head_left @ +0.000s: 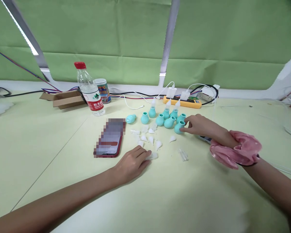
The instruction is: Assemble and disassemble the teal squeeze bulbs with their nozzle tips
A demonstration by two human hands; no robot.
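My left hand [132, 162] is closed, its fingertips pinching a clear plastic tube [153, 156] low over the table. At the front right of a cluster, my right hand [200, 125] has its thumb and fingers closed at the side of a teal rubber bulb [178, 128] with an open mouth. Several similar bulbs stand close by, and one bulb [131, 118] lies on its side. A few at the back carry clear nozzles, such as the upright bulb [152, 112]. Small white cone-shaped tips [151, 139] and clear tube pieces [183, 154] lie scattered between my hands.
A phone [110, 138] lies left of the loose parts. Behind it stand a water bottle [91, 90] and a can [103, 90], beside an open cardboard box [69, 99]. A yellow power strip [184, 102] with chargers and cables runs along the back. Another device [205, 139] sits partly under my right wrist.
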